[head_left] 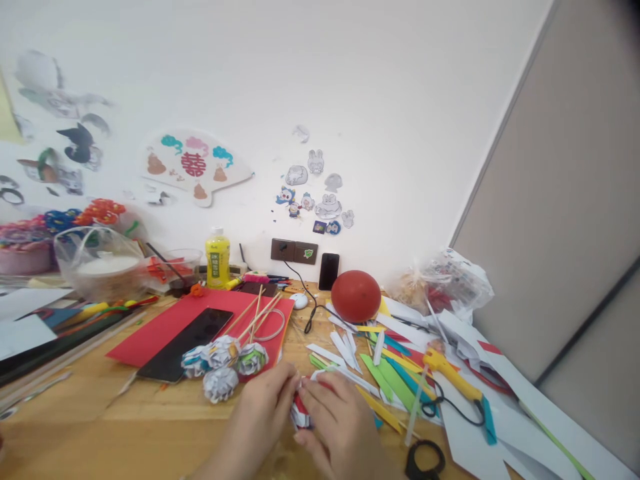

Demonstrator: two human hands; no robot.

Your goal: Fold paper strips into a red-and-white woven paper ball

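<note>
Near the front of the wooden table, my left hand [265, 412] and my right hand [336, 417] meet with fingers closed around a red-and-white crumpled paper piece [301, 412]. Most of it is hidden by my fingers. Just left of my hands lie several crumpled white paper flowers [221, 385] with bits of blue, yellow and green, on thin wooden sticks [260, 311]. The sticks rest across a red paper sheet [165, 323]. Beside the flowers is a flat black phone-like slab [190, 341]. Right of my hands spread cut paper strips [381, 379] in green, yellow, blue and white.
A yellow glue gun [453, 375] with a cord lies at right, near black-handled scissors [425, 460]. Farther back are a red balloon [356, 296], a phone [329, 271] against the wall, a yellow bottle [217, 260] and plastic bags [450, 280]. White paper sheets [505, 407] cover the right side.
</note>
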